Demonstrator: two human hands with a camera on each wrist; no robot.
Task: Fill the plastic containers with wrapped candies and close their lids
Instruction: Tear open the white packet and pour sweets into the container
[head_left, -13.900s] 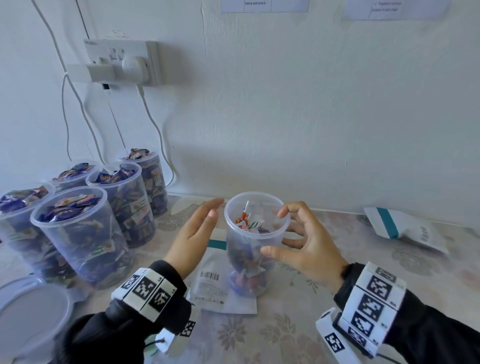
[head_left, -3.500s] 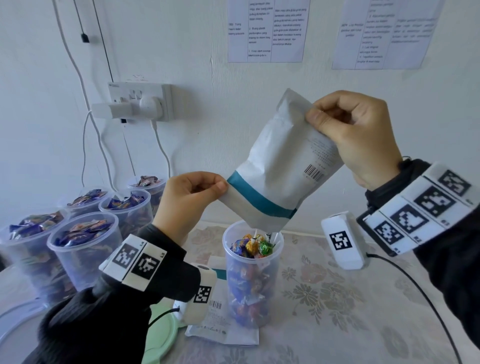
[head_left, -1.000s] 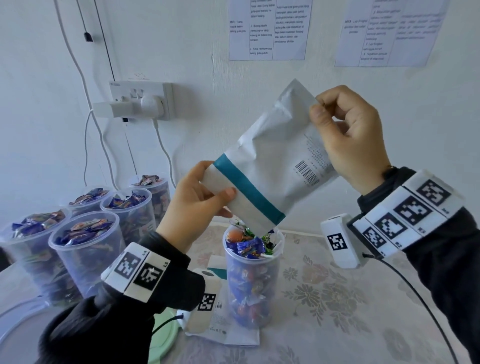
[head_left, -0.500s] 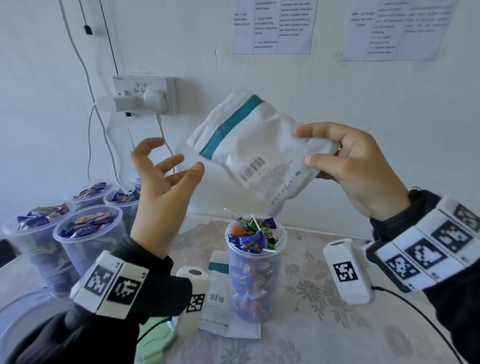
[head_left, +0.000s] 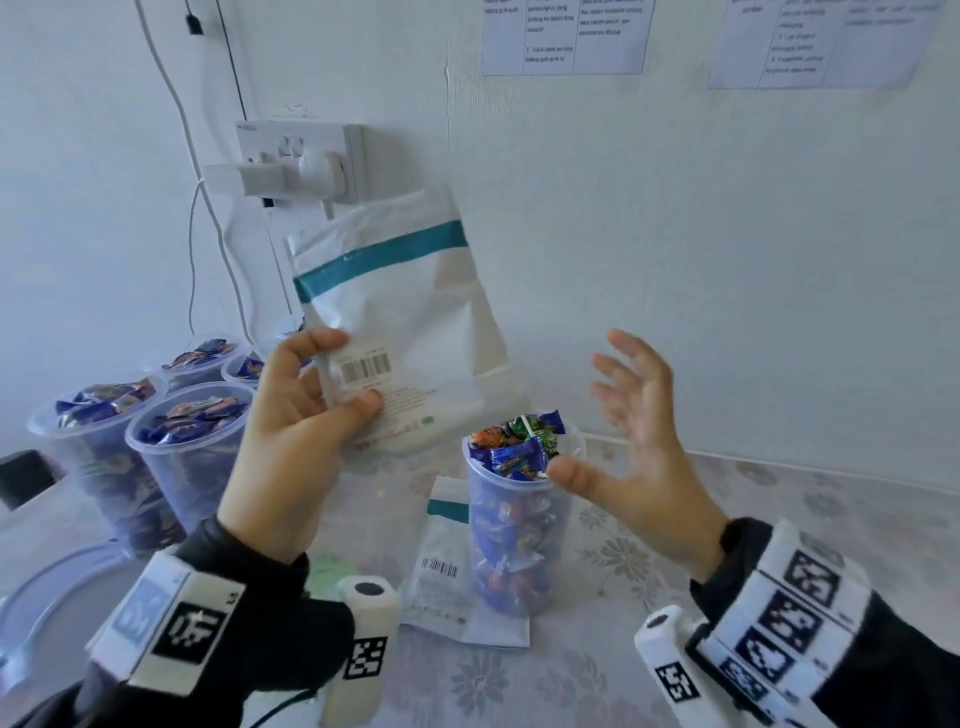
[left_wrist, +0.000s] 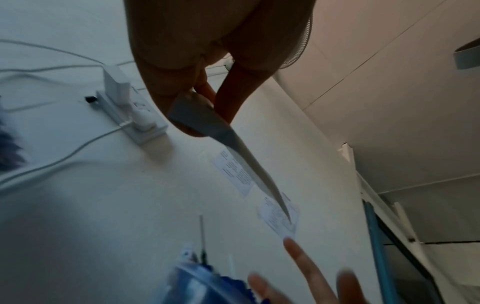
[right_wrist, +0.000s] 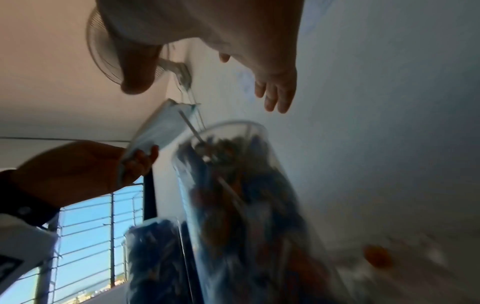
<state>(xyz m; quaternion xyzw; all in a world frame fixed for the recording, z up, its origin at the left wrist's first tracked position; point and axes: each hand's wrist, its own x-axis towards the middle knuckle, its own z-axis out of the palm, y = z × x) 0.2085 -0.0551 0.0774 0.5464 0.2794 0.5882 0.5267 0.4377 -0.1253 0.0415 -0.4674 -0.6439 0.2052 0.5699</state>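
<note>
A clear plastic container (head_left: 519, 525) stands in the middle of the table, heaped above its rim with wrapped candies (head_left: 519, 447) and without a lid. My left hand (head_left: 343, 371) pinches the lower left corner of a white pouch (head_left: 410, 312) with a teal stripe, held upright just left of and above the container. In the left wrist view the pouch (left_wrist: 244, 160) shows edge-on between thumb and fingers. My right hand (head_left: 597, 410) hovers open with spread fingers beside the container's right rim and holds nothing. The right wrist view shows the container (right_wrist: 246, 195) close below.
Several lidless containers (head_left: 182, 447) full of candies stand at the left by the wall. A second flat pouch (head_left: 447, 566) lies under and beside the middle container. A clear lid (head_left: 47, 597) and a green lid (head_left: 324, 569) lie at the front left. Cables hang from a wall socket (head_left: 296, 161).
The pouch passed from my right hand to my left. The right hand let go and dropped open beside the container; the pouch now stands with its stripe at the top.
</note>
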